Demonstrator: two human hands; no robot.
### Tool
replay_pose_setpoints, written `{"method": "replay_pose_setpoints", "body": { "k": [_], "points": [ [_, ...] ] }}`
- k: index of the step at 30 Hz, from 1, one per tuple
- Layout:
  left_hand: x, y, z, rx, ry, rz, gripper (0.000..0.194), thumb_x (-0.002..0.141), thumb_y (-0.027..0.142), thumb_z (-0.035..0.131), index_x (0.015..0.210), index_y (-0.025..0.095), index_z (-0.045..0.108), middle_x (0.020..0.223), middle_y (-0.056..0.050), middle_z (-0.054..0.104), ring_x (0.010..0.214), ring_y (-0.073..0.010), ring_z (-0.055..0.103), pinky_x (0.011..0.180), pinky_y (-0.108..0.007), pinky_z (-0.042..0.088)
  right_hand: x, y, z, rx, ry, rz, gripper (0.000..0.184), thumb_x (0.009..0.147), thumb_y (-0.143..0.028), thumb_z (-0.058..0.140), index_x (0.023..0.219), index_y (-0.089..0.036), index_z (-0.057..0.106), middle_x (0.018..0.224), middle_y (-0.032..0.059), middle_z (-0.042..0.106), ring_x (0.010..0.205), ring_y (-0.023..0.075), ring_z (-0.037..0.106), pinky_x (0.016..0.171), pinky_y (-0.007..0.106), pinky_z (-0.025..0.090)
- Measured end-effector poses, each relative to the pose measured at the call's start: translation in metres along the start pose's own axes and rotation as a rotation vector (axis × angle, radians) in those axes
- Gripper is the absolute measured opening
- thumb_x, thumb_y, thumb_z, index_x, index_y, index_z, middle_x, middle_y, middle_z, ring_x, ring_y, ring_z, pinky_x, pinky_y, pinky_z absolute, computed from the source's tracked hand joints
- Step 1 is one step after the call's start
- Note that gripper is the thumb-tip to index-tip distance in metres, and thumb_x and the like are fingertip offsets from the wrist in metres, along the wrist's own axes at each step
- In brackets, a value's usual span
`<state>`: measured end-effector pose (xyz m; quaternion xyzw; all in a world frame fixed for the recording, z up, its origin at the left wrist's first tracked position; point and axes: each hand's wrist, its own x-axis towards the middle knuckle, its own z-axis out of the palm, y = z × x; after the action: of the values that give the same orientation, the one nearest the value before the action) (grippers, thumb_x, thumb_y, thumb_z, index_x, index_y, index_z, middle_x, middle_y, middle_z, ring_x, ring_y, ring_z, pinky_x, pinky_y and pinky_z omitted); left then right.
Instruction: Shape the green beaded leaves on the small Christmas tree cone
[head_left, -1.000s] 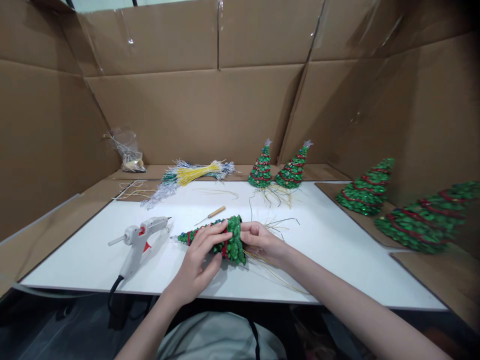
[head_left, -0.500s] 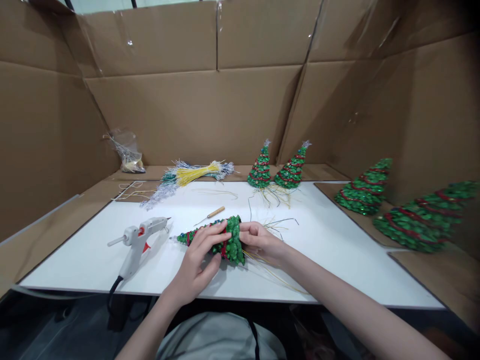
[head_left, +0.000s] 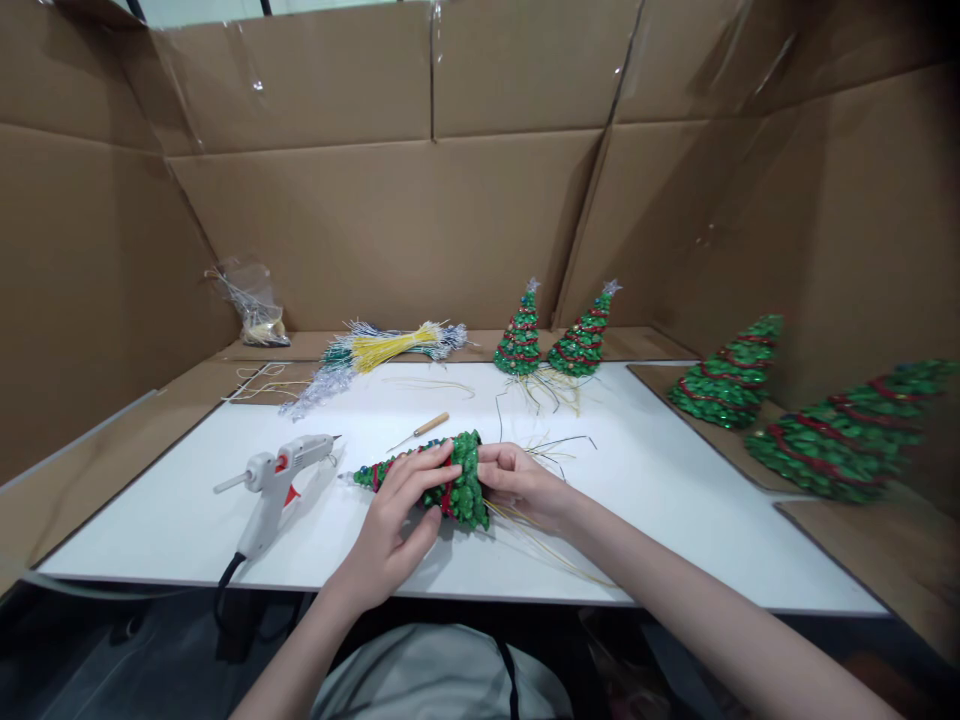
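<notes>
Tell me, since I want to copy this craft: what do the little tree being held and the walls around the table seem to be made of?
The tree under the left hand and right hand looks covered in glossy green sequin-like bits with red bands, probably plastic; its core is hidden. The walls look like plain matte brown cardboard, with creases and clear tape.

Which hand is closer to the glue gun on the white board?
Left. The left hand lies just right of the glue gun; the right hand is beyond the lying tree.

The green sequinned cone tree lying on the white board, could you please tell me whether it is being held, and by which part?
Yes. The left hand grips the green sequinned cone tree around its middle, and the right hand holds its wide base end.
</notes>
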<state>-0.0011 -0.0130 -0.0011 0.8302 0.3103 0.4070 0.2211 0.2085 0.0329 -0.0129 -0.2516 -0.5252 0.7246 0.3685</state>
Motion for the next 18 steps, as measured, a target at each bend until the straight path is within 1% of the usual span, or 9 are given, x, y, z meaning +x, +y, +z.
{"method": "replay_pose_setpoints", "body": {
  "k": [7, 18],
  "points": [
    [0.0005, 0.0008, -0.0001, -0.002, 0.004, 0.004, 0.041, 0.091, 0.012, 0.046, 0.128, 0.028, 0.050, 0.143, -0.005, 0.043, 0.133, -0.0217, 0.038, 0.110, -0.039, 0.027, -0.0004, -0.0008, 0.0011, 0.018, -0.009, 0.004, 0.039, 0.070, -0.045, 0.075, 0.071, -0.012, 0.054, 0.051, -0.0083, 0.034, 0.041, 0.0012, 0.021, 0.040, 0.021, 0.010],
    [-0.0003, 0.0001, 0.0001, 0.002, 0.010, 0.003, 0.040, 0.091, 0.013, 0.046, 0.128, 0.028, 0.050, 0.143, -0.006, 0.043, 0.133, -0.0225, 0.038, 0.110, -0.040, 0.028, -0.0003, -0.0016, 0.0017, 0.014, 0.003, 0.006, 0.041, 0.069, -0.046, 0.076, 0.067, -0.013, 0.051, 0.050, -0.0087, 0.033, 0.041, 0.0016, 0.020, 0.041, 0.022, 0.010]
  ]
}}
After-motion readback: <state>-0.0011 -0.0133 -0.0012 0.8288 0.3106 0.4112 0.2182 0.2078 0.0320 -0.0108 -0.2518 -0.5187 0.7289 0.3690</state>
